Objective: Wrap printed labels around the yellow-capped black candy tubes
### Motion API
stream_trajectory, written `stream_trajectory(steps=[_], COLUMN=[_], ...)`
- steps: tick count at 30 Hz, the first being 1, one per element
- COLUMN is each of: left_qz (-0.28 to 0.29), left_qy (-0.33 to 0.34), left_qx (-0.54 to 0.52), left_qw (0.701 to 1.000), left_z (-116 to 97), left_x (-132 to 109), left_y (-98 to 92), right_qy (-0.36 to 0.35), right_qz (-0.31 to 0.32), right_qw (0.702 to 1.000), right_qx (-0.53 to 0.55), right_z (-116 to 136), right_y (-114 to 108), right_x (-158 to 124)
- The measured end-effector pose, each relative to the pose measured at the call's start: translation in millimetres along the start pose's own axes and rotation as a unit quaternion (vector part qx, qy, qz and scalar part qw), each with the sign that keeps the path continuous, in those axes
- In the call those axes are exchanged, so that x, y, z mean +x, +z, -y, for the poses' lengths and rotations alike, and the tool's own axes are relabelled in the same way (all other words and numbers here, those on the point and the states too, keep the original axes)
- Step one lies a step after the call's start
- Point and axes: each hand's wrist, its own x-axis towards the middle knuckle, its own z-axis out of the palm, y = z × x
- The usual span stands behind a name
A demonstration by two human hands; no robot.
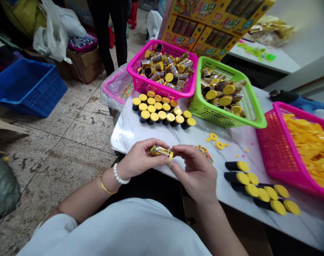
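Two hands meet just above the near edge of the table (140, 131), sharing one small tube (161, 152) held crosswise between them. The left hand (139, 159), with a pearl bracelet (120, 176) and a thin gold bangle (106, 187) on its wrist, has its fingers curled loosely round the tube's body and its thumb laid along the side. The right hand (198, 172) is closed to a pinch, thumb and forefinger at the tube's yellow-capped end. The tube has a patterned wrap and does not touch the table. Beyond the hands, a block of upright tubes (162, 111) with yellow lids stands in close rows, just in front of a pink basket (151, 86) heaped with more wrapped tubes. Beside that sits a green basket (218, 117), also holding tubes lying at all angles. To the right, near the right hand, several black tubes (258, 190) with yellow caps lie on their sides in a rough row, and behind them a second pink basket (274, 156) is full of loose yellow caps. A few stray caps (215, 140) lie on the bare table between the baskets and the hands. On the tiled floor to the left rests a blue crate (25, 85).
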Motion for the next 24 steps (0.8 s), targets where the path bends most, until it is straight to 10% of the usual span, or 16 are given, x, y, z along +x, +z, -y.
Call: stream_trajectory(steps=[6, 12, 16, 24], left_qz=[0.015, -0.013, 0.033, 0.080], left_qy=[-0.035, 0.003, -0.047, -0.102], left_qx=[0.001, 0.088, 0.061, -0.047], left_qw=[0.999, 0.996, 0.997, 0.990], left_z=[-4, -5, -6, -2], left_x=[3, 6, 9, 11], left_y=[-11.4, -2.8, -4.4, -5.0], right_qy=[-0.079, 0.168, 0.128, 0.138], right_qz=[-0.025, -0.012, 0.086, 0.042], right_qw=[0.996, 0.973, 0.973, 0.958], right_qx=[-0.018, 0.160, 0.171, 0.249], right_z=[-9, -6, -11, -25], right_y=[4, 13, 1, 6], right_x=[0, 3, 9, 5])
